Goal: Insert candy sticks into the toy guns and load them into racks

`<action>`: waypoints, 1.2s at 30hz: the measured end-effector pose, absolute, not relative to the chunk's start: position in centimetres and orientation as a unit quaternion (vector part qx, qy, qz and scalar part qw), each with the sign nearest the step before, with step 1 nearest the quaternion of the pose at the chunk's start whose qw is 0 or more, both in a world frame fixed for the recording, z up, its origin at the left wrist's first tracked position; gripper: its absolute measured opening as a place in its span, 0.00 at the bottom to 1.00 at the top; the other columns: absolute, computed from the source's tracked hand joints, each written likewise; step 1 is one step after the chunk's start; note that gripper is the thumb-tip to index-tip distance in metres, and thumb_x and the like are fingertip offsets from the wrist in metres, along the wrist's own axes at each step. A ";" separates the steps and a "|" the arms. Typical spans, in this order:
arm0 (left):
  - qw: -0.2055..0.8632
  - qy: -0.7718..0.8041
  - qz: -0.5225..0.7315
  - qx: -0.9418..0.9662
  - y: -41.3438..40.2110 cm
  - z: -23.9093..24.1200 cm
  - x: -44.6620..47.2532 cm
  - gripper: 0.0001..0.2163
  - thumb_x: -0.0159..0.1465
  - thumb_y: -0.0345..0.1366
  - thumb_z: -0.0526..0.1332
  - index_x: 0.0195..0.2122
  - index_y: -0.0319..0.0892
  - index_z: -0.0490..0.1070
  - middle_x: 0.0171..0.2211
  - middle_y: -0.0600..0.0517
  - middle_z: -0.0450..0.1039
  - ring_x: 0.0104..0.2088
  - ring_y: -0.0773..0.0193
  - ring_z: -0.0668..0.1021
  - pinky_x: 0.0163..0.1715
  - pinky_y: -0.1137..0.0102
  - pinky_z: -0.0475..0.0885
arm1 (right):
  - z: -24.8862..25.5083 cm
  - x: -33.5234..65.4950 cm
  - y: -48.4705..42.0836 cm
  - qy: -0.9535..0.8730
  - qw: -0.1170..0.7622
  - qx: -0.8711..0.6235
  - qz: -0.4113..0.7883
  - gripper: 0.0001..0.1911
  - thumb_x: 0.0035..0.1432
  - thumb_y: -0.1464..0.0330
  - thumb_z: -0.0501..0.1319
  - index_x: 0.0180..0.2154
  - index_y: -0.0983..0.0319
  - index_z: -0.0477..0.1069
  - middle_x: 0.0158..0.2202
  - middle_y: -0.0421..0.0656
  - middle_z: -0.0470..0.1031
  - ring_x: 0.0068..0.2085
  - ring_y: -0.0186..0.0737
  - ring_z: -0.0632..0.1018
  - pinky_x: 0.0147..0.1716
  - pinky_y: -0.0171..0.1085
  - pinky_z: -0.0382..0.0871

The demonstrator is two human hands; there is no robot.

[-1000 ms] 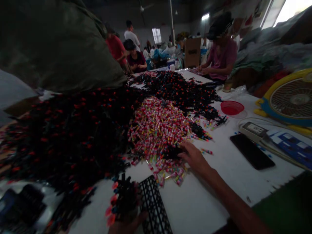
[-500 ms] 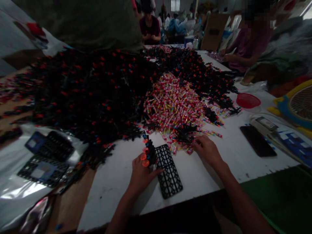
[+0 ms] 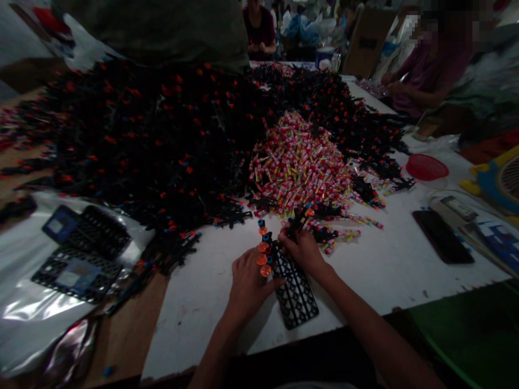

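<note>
My left hand (image 3: 248, 281) is closed around a row of small black toy guns (image 3: 265, 253) with orange and blue ends. Its thumb reaches over the edge of a black lattice tray (image 3: 299, 297), which lies at a slant on the white table. At the tray's far end, my right hand (image 3: 306, 254) pinches another black toy gun (image 3: 298, 221) with an orange and blue tip. Just beyond lies a heap of pink and yellow wrapped candy tubes (image 3: 304, 167), with several loose toy guns along its near edge.
A large mound of black toy guns (image 3: 162, 146) covers the left and back. Bagged black trays (image 3: 77, 273) lie at left. On the right are a phone (image 3: 443, 236), a red basket (image 3: 427, 167) and a fan (image 3: 500, 175). Two people sit farther back.
My right hand has moved left from the candy heap's near edge to the tray's far end, now with a toy gun in it. My left hand keeps its hold; the view has shifted slightly.
</note>
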State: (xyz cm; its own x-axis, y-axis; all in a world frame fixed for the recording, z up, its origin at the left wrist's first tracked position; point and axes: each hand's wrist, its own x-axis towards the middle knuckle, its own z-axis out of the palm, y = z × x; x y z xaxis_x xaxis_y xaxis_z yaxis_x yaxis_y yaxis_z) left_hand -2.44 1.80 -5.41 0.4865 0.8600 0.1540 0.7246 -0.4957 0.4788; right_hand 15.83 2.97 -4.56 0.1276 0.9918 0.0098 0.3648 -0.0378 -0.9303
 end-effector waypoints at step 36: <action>0.183 0.471 0.187 0.842 1.8 -5.1 -2.3 0.30 0.52 0.50 0.66 0.54 0.45 0.64 0.49 0.44 0.70 0.52 0.47 0.69 0.50 0.53 0.62 | -3.7 15.8 1.2 -0.555 0.393 -0.652 0.334 0.05 0.56 0.66 0.58 0.34 0.61 0.70 0.32 0.43 0.76 0.35 0.40 0.77 0.35 0.37 0.70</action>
State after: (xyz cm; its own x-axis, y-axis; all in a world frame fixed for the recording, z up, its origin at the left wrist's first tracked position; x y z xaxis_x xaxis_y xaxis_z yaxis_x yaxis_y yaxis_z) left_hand -2.31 1.76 -5.10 0.4865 0.8619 0.1428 0.7249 -0.4895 0.4847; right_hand 15.82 1.23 -3.67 0.1596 0.9872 -0.0004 0.4621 -0.0750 -0.8836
